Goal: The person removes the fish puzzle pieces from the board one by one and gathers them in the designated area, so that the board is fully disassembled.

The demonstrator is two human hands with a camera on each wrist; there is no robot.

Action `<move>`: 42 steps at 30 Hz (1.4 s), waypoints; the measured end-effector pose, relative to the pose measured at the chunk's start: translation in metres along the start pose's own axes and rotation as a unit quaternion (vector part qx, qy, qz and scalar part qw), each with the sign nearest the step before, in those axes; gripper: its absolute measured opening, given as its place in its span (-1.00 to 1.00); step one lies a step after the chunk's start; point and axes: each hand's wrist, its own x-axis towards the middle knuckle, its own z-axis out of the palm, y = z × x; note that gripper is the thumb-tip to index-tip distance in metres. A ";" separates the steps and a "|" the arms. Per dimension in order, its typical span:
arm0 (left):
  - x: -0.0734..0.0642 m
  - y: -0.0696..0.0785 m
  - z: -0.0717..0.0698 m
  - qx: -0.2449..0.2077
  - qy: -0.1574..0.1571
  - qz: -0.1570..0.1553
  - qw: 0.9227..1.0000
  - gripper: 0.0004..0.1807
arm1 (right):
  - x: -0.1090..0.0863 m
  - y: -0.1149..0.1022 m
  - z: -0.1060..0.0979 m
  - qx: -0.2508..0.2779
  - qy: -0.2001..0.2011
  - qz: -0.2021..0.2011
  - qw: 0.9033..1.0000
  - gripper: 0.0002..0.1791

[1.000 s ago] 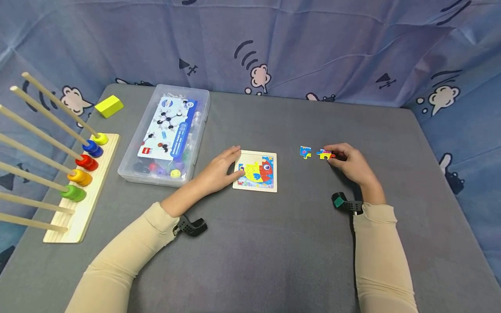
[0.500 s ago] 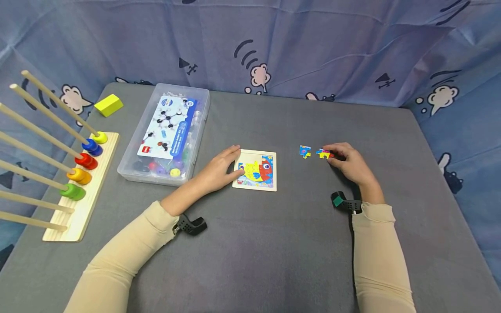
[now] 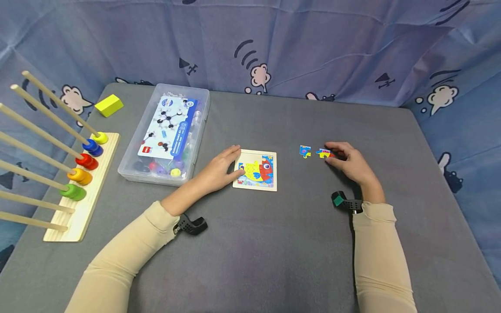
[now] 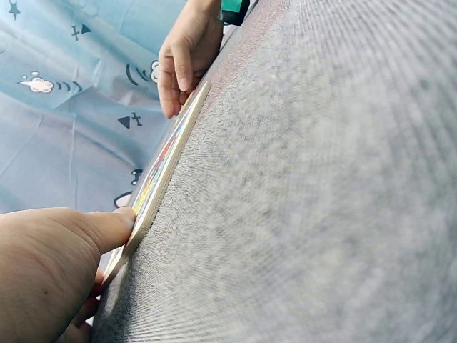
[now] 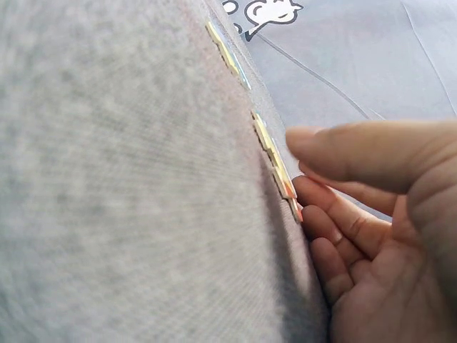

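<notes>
My left hand (image 3: 219, 170) holds the left edge of a square wooden fish puzzle board (image 3: 255, 188), thumb on top and fingers at the far left corner. In the left wrist view, the thumb (image 4: 114, 227) presses on the board's edge. My right hand (image 3: 352, 165) is beside a yellow, red and blue jigsaw piece (image 3: 324, 153) that lies on the table. In the right wrist view, its thumb stands apart from the other fingers, above the piece (image 5: 268, 146); whether a fingertip touches it is unclear. A blue jigsaw piece (image 3: 305, 151) lies to its left.
A clear plastic molecular model kit box (image 3: 172, 126) stands left of the board. Further left is a wooden peg stand (image 3: 94, 191) with coloured rings. A yellow block (image 3: 109, 106) lies at the back left. A patterned blue curtain (image 3: 313, 48) hangs behind the grey table.
My right thumb and index finger have spread slightly around the jigsaw piece. The left hand, the board and the pieces stay in place.
</notes>
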 end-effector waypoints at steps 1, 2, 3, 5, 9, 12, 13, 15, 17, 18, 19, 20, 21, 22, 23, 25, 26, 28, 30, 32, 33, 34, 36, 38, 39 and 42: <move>0.000 0.000 0.000 0.000 0.001 0.001 1.000 -0.29 | 0.000 0.000 0.000 0.004 0.000 0.002 1.000 -0.47; 0.000 0.000 0.000 0.000 0.002 0.003 1.000 -0.29 | 0.000 -0.001 0.000 0.008 0.000 0.005 1.000 -0.46; 0.000 0.000 0.000 0.001 0.003 0.002 1.000 -0.29 | 0.000 -0.001 0.000 0.013 0.000 0.005 1.000 -0.45; 0.000 0.000 0.001 0.001 0.004 0.002 1.000 -0.29 | 0.000 -0.003 0.000 0.019 -0.002 0.008 1.000 -0.44; -0.001 0.000 0.001 0.000 0.003 -0.001 1.000 -0.29 | 0.001 -0.006 0.000 0.035 -0.008 0.001 0.999 -0.40; -0.001 0.000 0.000 -0.001 -0.001 -0.005 1.000 -0.29 | 0.002 -0.011 0.000 0.042 -0.012 0.002 0.999 -0.37; -0.001 0.000 0.000 -0.001 -0.002 -0.006 1.000 -0.29 | 0.003 -0.013 0.000 0.043 -0.012 0.003 0.999 -0.37; -0.001 0.000 0.000 0.000 -0.003 -0.007 1.000 -0.28 | 0.003 -0.018 0.001 0.047 -0.013 0.006 0.999 -0.35; -0.002 0.000 -0.001 0.000 -0.003 -0.006 1.000 -0.28 | 0.003 -0.022 0.002 0.050 -0.016 0.005 0.999 -0.34; -0.002 0.000 -0.001 0.000 -0.002 -0.006 1.000 -0.28 | 0.004 -0.025 0.002 0.053 -0.018 0.003 0.998 -0.34; -0.002 0.000 -0.001 0.000 -0.002 -0.005 1.000 -0.28 | 0.004 -0.027 0.003 0.057 -0.020 0.001 0.998 -0.33; -0.001 0.000 -0.001 0.000 -0.001 -0.005 1.000 -0.28 | 0.004 -0.029 0.003 0.059 -0.023 0.000 0.998 -0.33; -0.001 0.000 -0.001 0.001 -0.001 -0.004 1.000 -0.29 | 0.003 -0.030 0.004 0.061 -0.027 0.000 0.998 -0.33; -0.001 0.000 -0.001 0.001 -0.001 -0.003 1.000 -0.29 | 0.003 -0.032 0.005 0.062 -0.031 -0.003 0.998 -0.33; -0.001 0.000 -0.001 0.001 -0.001 -0.003 1.000 -0.29 | 0.003 -0.033 0.006 0.065 -0.034 -0.005 0.997 -0.33; -0.001 0.000 -0.001 0.001 0.000 -0.002 1.000 -0.29 | 0.003 -0.036 0.008 0.071 -0.038 -0.009 0.997 -0.33; -0.001 0.000 -0.001 0.001 -0.001 -0.001 1.000 -0.29 | 0.003 -0.037 0.009 0.074 -0.038 -0.009 0.996 -0.33; 0.000 0.000 -0.001 -0.001 -0.001 0.002 1.000 -0.29 | 0.003 -0.040 0.011 0.082 -0.037 -0.011 0.996 -0.34; 0.000 0.000 -0.001 -0.002 -0.001 0.004 1.000 -0.29 | 0.004 -0.043 0.013 0.088 -0.032 -0.012 0.995 -0.35; 0.001 -0.001 -0.001 -0.001 -0.001 0.005 1.000 -0.30 | 0.005 -0.047 0.015 0.094 -0.031 -0.020 0.995 -0.35; 0.001 -0.001 -0.001 -0.002 -0.001 0.005 1.000 -0.30 | 0.005 -0.050 0.016 0.096 -0.031 -0.023 0.995 -0.36; 0.001 -0.001 -0.001 -0.001 -0.001 0.004 1.000 -0.30 | 0.006 -0.053 0.017 0.098 -0.031 -0.027 0.994 -0.36; 0.001 -0.001 -0.001 -0.002 -0.001 0.003 1.000 -0.30 | 0.007 -0.058 0.020 0.104 -0.035 -0.037 0.993 -0.36; 0.000 0.000 -0.001 -0.002 -0.003 0.000 1.000 -0.29 | 0.008 -0.063 0.023 0.112 -0.040 -0.047 0.992 -0.36; 0.000 0.000 -0.001 -0.003 -0.004 -0.001 1.000 -0.29 | 0.008 -0.065 0.025 0.111 -0.044 -0.052 0.992 -0.36; -0.001 0.001 -0.002 -0.003 -0.007 -0.006 1.000 -0.28 | 0.008 -0.072 0.032 0.115 -0.057 -0.070 0.989 -0.37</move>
